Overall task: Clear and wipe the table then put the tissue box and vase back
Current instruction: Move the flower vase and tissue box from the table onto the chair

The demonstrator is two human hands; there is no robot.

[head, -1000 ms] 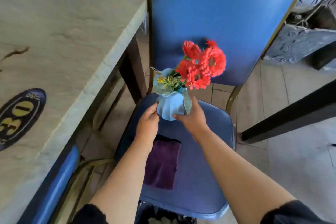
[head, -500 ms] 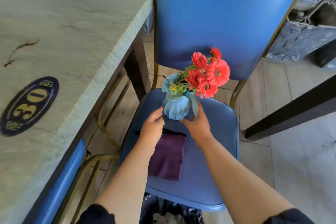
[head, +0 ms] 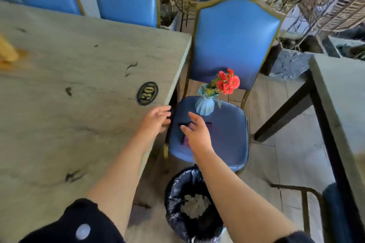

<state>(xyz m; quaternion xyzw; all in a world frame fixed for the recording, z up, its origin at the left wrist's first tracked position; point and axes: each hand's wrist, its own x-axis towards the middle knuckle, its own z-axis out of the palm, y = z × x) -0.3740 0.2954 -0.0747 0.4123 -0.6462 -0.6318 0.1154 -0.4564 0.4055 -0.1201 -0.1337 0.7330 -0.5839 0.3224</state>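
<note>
Blue chair seat (head: 227,140) carries the flower vase (head: 205,104) near its back edge; both spread, empty hands (head: 156,119) (head: 197,132) could topple it.

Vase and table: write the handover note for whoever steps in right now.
Left hand: open, empty, at the table's near edge.
Right hand: open, empty, over the chair seat.
Vase with red flowers: standing upright on the seat, not held.
Purple cloth: on the same seat, mostly hidden under the right hand.
Bin: on the floor by the chair, with crumpled paper inside.
Done: vase is off the table.
Left: the table shows dark smudges and something orange at its far left edge, so clear and wipe it, then return the vase. Tissue box is not in view.
</note>
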